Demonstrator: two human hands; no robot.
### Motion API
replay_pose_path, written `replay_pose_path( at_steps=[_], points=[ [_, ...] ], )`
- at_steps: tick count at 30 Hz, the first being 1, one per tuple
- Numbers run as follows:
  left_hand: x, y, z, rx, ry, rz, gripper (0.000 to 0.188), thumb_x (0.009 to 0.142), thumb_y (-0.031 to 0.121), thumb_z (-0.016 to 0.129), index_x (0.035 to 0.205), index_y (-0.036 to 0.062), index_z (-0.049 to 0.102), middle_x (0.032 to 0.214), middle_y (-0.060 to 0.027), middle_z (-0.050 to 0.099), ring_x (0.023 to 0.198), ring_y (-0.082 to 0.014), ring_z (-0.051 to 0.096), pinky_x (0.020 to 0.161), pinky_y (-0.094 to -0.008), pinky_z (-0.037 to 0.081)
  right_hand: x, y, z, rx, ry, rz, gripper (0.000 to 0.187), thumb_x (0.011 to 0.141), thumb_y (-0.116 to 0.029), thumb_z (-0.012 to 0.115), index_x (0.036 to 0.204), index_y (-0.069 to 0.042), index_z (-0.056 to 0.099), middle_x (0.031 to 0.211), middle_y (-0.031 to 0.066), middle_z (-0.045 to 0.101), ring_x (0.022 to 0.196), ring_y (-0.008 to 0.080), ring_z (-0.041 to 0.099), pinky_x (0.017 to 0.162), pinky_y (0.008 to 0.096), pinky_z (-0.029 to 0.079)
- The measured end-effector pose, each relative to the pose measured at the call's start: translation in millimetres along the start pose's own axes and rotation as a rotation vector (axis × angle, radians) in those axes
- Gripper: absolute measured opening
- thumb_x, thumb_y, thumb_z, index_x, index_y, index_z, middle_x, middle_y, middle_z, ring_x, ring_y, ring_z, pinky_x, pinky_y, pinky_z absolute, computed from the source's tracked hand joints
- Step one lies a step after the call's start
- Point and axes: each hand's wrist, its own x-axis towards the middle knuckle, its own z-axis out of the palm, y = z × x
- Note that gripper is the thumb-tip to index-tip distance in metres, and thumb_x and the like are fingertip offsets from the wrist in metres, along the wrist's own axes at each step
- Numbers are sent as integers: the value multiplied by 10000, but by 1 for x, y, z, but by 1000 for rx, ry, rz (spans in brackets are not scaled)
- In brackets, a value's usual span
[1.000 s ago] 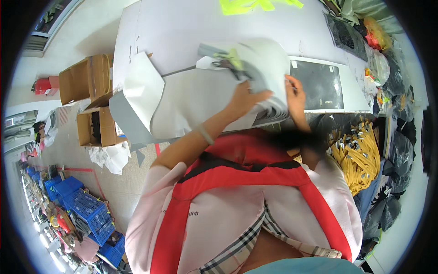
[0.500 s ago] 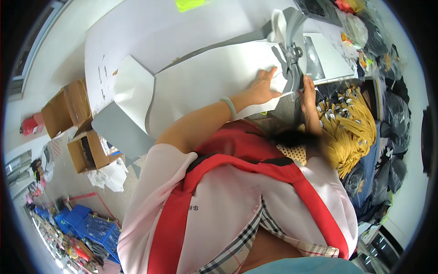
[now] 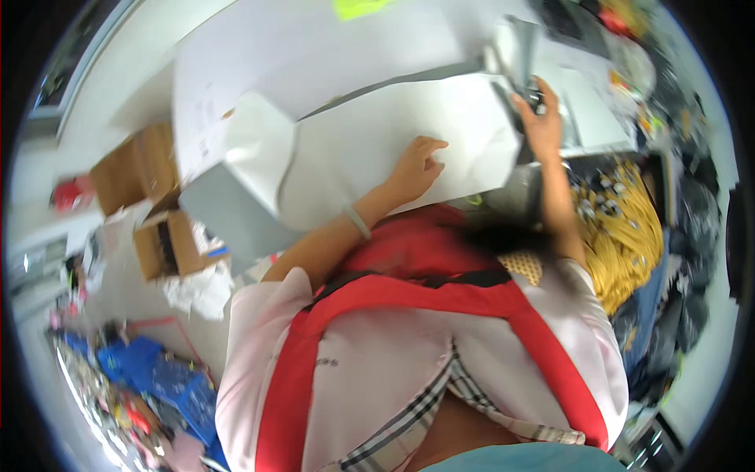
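A large white sheet with a grey underside [image 3: 370,134] lies across the work table, its left end folded over. Above its middle is my left hand [image 3: 418,169], fingers loosely bent and apart, holding nothing; whether it touches the sheet I cannot tell. My right hand [image 3: 543,126] reaches up to the machine head [image 3: 521,55], which looks like that of a sewing machine. Its thumb and fingers are spread around a small dark metal part of the machine, and blur hides whether they touch it. The sheet's right edge lies just left of this hand.
A heap of yellow straps [image 3: 625,228] sits at the right, beside black plastic bags [image 3: 696,252]. Cardboard boxes [image 3: 141,169] stand left of the table, and blue crates [image 3: 169,377] lie farther down. Something bright yellow-green [image 3: 358,8] is at the table's far edge.
My left hand has lifted back from the sheet's right end, moving left. My right hand has gone up from the sheet's edge to the machine head. The view has shifted slightly.
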Motion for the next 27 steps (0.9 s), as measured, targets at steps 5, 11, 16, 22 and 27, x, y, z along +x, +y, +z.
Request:
replay_pose_path(
  at_steps=[5, 11, 16, 22, 27],
  points=[
    [-59, -86, -112, 183, 534, 149, 590, 871, 112, 657, 1440, 78, 505, 1430, -147, 476, 1257, -311, 502, 1077, -443, 390, 11, 8, 20, -126, -37, -47, 574, 880, -239, 755, 1386, -55, 554, 1244, 230, 642, 1154, 351, 629, 989, 420, 486],
    [-155, -50, -215, 1179, 1016, -611, 850, 829, 300, 742, 1539, 56, 343, 1540, -228, 319, 1466, -357, 262, 1156, -521, 261, 16, 41, 11, -112, -68, 145, 550, 947, -352, 687, 1407, -94, 530, 1155, 177, 716, 1022, 314, 704, 916, 392, 516],
    [-265, -108, -241, 105, 1333, -615, 788, 802, 156, 838, 1468, 10, 443, 1431, -201, 532, 1238, -364, 577, 1017, -397, 498, 23, 12, 10, -190, 7, 107, 595, 919, -434, 703, 1365, -65, 567, 1136, 231, 713, 1042, 356, 698, 915, 421, 518],
    [-311, -98, -179, -678, 1257, -599, 708, 853, 108, 812, 1461, 2, 466, 1383, -118, 592, 1223, -275, 586, 1031, -430, 495, 31, 30, 3, -231, 42, 169, 543, 899, -473, 712, 1226, -41, 661, 1008, 255, 726, 970, 393, 714, 863, 437, 533],
    [-300, -88, -186, -429, 1184, -730, 785, 893, 186, 789, 1514, -27, 360, 1428, -164, 544, 1257, -293, 565, 1054, -415, 483, 39, 58, -4, -276, 16, 217, 552, 891, -485, 713, 1191, -24, 666, 1050, 268, 719, 1035, 410, 693, 882, 439, 532]
  ],
)
